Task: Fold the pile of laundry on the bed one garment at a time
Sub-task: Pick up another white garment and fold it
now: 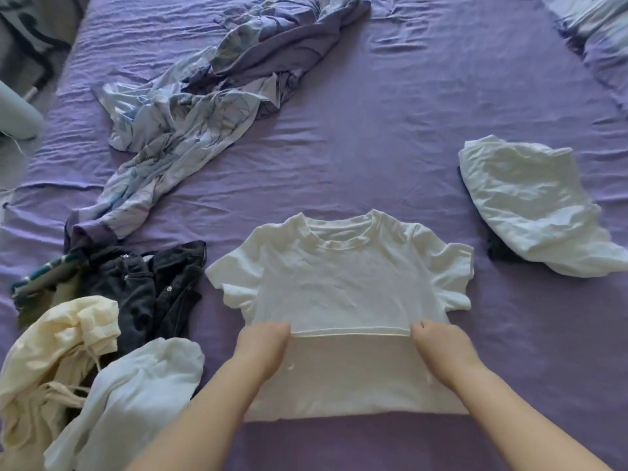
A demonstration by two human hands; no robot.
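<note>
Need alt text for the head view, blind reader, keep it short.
Both hands, left hand and right hand, pinch the hem of a white T-shirt lying flat on a purple bed sheet. Unfolded laundry lies at left, a white folded garment at right.

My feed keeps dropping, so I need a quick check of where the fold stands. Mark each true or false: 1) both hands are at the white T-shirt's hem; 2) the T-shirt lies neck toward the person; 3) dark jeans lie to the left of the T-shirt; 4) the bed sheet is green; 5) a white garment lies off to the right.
1) True: the left hand and right hand each pinch the hem of the white T-shirt.
2) False: its neck points away from the person.
3) True: the dark jeans lie there.
4) False: the bed sheet is purple.
5) True: the white garment lies there.
</note>
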